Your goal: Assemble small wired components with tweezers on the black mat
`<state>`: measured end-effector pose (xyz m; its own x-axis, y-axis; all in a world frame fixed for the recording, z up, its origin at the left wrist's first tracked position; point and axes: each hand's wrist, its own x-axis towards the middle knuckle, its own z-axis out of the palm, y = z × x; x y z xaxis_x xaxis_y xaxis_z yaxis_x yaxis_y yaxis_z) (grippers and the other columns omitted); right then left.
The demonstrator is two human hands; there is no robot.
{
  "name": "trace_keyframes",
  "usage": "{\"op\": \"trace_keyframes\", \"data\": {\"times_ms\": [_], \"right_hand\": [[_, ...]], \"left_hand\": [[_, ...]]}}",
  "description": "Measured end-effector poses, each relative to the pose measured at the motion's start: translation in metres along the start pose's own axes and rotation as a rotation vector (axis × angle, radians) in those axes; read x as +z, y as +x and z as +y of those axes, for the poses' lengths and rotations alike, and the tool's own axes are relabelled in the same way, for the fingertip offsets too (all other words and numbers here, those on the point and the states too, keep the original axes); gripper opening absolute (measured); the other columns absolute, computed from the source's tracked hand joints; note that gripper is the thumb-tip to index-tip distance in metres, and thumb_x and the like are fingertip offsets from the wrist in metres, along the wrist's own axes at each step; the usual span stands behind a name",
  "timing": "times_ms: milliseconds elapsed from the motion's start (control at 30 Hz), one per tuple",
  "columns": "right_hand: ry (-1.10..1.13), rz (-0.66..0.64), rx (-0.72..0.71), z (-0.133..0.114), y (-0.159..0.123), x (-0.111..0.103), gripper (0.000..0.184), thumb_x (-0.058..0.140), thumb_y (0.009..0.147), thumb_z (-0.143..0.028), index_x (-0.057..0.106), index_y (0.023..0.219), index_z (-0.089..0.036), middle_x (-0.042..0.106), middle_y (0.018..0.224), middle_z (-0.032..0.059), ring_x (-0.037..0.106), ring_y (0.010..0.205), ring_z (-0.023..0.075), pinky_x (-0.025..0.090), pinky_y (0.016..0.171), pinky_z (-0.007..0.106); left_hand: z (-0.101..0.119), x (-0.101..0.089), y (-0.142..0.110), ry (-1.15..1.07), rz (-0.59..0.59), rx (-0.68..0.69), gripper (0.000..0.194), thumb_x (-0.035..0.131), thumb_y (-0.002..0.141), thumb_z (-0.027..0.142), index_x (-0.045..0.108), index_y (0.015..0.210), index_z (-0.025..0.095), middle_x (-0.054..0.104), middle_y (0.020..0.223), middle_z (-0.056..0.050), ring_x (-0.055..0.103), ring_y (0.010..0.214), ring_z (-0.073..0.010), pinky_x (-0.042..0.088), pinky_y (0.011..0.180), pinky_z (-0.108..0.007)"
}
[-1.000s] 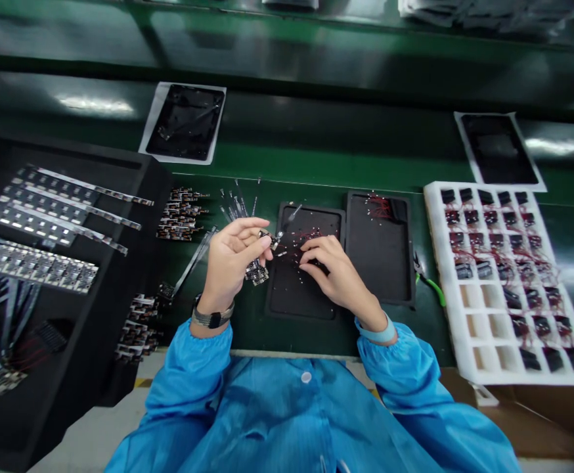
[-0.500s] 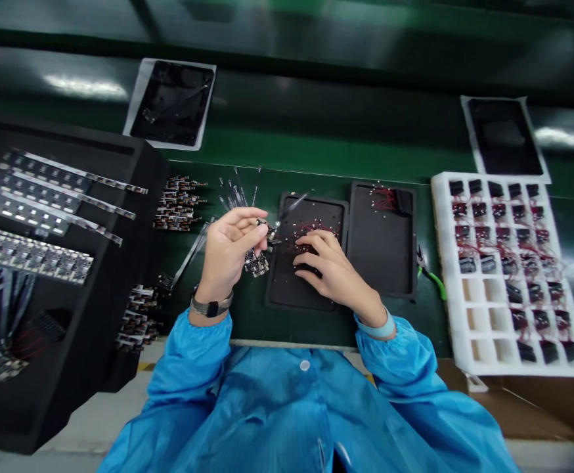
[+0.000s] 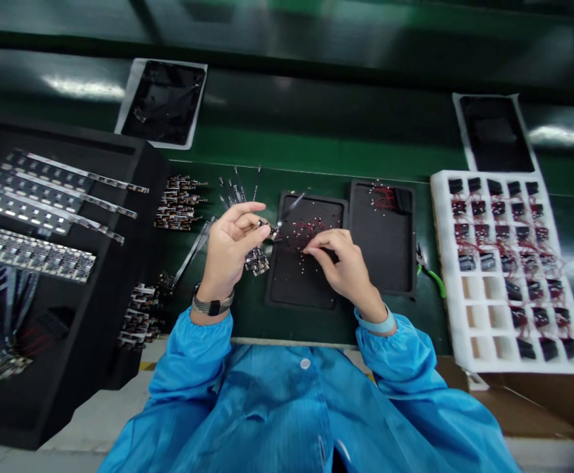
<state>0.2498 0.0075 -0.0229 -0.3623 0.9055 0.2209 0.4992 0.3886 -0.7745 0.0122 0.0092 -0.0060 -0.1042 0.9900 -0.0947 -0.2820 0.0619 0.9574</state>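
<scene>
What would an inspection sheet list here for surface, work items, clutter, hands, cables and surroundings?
Surface: green bench.
Work items: small circuit board, left hand; red-wired parts in the left black tray.
Clutter: green-handled cutters beside the right black tray.
Hands: left hand pinches the board; right hand has thumb and forefinger close together by the red wires, grip too small to confirm.
Cables: flat ribbon strips left of the left hand.
Surroundings: partly filled white foam tray at right; black box with boards at left.

Readable text — none; labels, numbers, signs — none legible.
</scene>
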Motion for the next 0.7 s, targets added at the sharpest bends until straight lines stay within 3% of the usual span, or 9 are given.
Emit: {"op": "trace_keyframes", "data": {"times_ms": [233,467,700], "right_hand": [[0.165,0.056,0.151,-0.0002,0.0020,-0.0054,0.008,0.074,0.097,-0.031,0.079,0.093,-0.026,0.084,0.096,0.0026,0.074,0.095,0.0250,0.050,0.098,0.046],[0.211,0.002,0.193,0.0031,0.0001,-0.0037,0.015,0.080,0.091,-0.037,0.081,0.083,-0.025,0.081,0.084,0.0038,0.072,0.084,0.0235,0.055,0.076,0.038],[0.225,0.002,0.134,0.0013,0.0015,-0.0048,0.007,0.079,0.091,-0.032,0.080,0.086,-0.026,0.082,0.089,0.0031,0.074,0.087,0.0239,0.055,0.091,0.044]], "left_hand": [[-0.0027,-0.0025,-0.0004,-0.004,-0.026,-0.024,0.025,0.089,0.076,0.024,0.076,0.096,0.017,0.072,0.082,-0.002,0.069,0.071,-0.0119,0.056,0.067,-0.023],[0.0007,-0.0004,-0.0021,0.041,-0.038,-0.035,0.025,0.088,0.077,0.025,0.077,0.097,0.017,0.070,0.075,-0.002,0.065,0.061,-0.0107,0.052,0.058,-0.021],[0.0019,0.0000,-0.0016,-0.005,-0.067,-0.044,0.040,0.090,0.071,0.019,0.074,0.108,0.018,0.074,0.087,-0.003,0.065,0.068,-0.0092,0.054,0.063,-0.019]]}}
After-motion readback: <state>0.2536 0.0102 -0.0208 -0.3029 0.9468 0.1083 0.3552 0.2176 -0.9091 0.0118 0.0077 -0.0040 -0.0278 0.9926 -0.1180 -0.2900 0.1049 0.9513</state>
